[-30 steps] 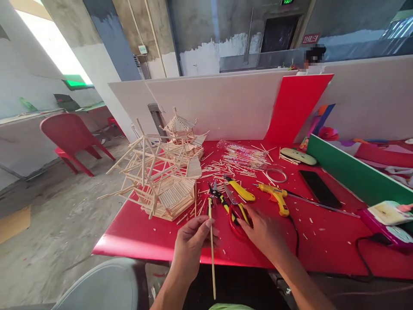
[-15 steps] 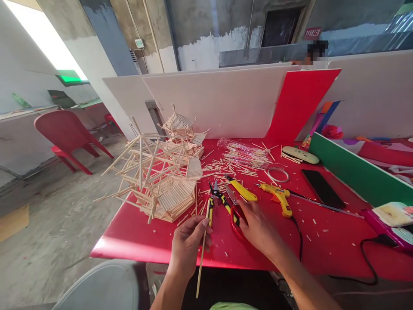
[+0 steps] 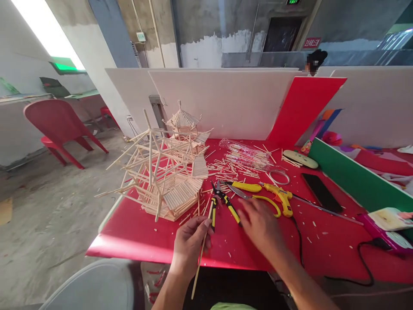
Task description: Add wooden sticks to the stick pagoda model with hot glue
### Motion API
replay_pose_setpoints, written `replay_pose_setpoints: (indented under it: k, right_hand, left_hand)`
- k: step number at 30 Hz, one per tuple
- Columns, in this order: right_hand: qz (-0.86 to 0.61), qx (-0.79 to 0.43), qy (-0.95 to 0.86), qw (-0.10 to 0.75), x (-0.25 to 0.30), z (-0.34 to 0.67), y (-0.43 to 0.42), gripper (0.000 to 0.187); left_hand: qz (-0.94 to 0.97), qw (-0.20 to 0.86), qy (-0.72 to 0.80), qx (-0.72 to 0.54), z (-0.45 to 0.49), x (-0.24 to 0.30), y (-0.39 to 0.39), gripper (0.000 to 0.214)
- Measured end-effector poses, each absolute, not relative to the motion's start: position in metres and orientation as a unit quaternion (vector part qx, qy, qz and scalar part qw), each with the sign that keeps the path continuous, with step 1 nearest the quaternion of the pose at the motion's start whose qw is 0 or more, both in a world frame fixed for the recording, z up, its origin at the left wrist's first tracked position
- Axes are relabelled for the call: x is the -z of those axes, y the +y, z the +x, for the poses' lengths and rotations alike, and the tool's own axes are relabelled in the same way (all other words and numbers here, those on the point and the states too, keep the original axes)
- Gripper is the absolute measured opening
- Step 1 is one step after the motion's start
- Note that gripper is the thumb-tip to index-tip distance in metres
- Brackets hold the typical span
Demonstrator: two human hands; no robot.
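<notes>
My left hand [image 3: 189, 244] is closed on a long thin wooden stick [image 3: 197, 271] that slants down past the near edge of the red table [image 3: 135, 232]. My right hand [image 3: 262, 227] hovers low over the table with its fingers stretched out, slightly blurred, and nothing in it. Just beyond its fingertips lie yellow-handled scissors [image 3: 262, 199], black-and-yellow pliers [image 3: 222, 201] and a yellow knife [image 3: 248, 187]. To the left stands a pagoda model [image 3: 171, 172] built of wooden sticks.
A yellow glue gun [image 3: 281, 199] with its black cord, a black phone [image 3: 319, 189], a tape ring [image 3: 279, 176], a bag of sticks [image 3: 245, 154] and scattered stick offcuts lie on the table. White and red boards [image 3: 303, 107] stand behind it, a green board [image 3: 355, 172] at the right. A red chair [image 3: 58, 125] stands at the far left.
My right hand has come off the scissors, which now lie farther back and turned, near the glue gun. The stick in my left hand has tilted, its lower end swinging left.
</notes>
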State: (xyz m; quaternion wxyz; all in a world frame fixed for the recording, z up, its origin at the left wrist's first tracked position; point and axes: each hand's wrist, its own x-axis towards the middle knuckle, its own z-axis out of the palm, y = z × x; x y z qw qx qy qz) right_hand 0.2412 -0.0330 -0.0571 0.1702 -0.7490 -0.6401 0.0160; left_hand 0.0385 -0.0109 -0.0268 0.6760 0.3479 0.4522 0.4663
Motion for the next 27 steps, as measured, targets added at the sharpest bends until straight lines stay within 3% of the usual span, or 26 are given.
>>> replay_pose_setpoints:
  k: [3, 5, 13, 19, 23, 27]
  right_hand:
    - [-0.757, -0.027, -0.638, 0.142, 0.059, 0.189, -0.029, 0.077]
    - [-0.779, -0.034, -0.616, 0.111, 0.059, 0.167, -0.024, 0.086]
    - [-0.791, -0.078, -0.605, 0.038, 0.05, 0.193, -0.021, 0.096]
    - [-0.778, 0.01, -0.628, 0.022, 0.046, 0.218, -0.047, 0.093]
    - [-0.793, 0.006, -0.605, 0.073, 0.027, 0.231, -0.053, 0.087]
    - [-0.794, -0.079, -0.569, 0.199, 0.013, 0.252, -0.052, 0.082]
  left_hand:
    - [0.35, 0.679, 0.445, -0.468, 0.037, 0.028, -0.012, 0.033]
    - [0.352, 0.675, 0.444, -0.472, 0.034, 0.03, -0.012, 0.034]
    - [0.376, 0.62, 0.467, -0.506, 0.022, 0.037, -0.017, 0.033]
    - [0.43, 0.565, 0.478, -0.517, 0.021, 0.039, -0.017, 0.031]
    - [0.43, 0.557, 0.491, -0.514, 0.031, 0.045, -0.013, 0.032]
    - [0.458, 0.571, 0.482, -0.482, 0.044, 0.052, -0.006, 0.032]
